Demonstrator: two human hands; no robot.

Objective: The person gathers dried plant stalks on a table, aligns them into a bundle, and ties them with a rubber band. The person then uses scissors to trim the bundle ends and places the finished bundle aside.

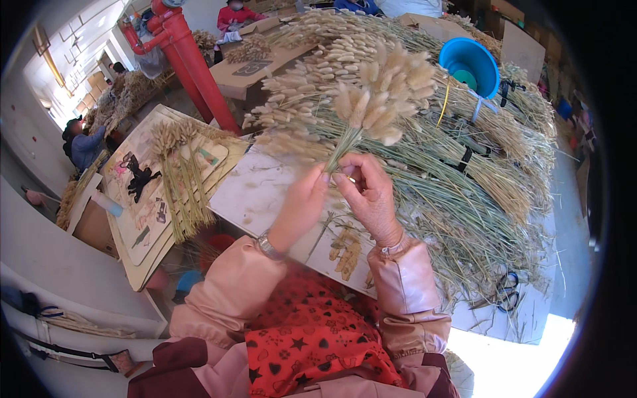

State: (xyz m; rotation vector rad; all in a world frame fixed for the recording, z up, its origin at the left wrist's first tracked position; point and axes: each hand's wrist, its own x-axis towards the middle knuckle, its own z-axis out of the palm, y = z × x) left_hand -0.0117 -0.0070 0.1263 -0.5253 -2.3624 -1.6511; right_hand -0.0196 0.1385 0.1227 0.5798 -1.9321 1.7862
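My left hand (301,201) grips the green stems of a bunch of dried bunny-tail grass (366,107), its fluffy beige heads pointing up and away from me. At the lower end of those stems, my right hand (371,196) has its thumb and forefinger pinched close against them, with the other fingers curled. Something small and gold-coloured shows at these fingers, probably a ring. Behind the bunch, a large heap of the same grass (328,64) covers much of the white table (259,189). Some heads of the held bunch overlap the heap, so its full extent is unclear.
A blue plastic basin (470,67) rests on the heap. Black-handled scissors (507,292) lie at the table's right front. On a board at left are tied bunches (181,174) and a black strap (139,176). Red pipes (199,74) rise behind; several people work farther off.
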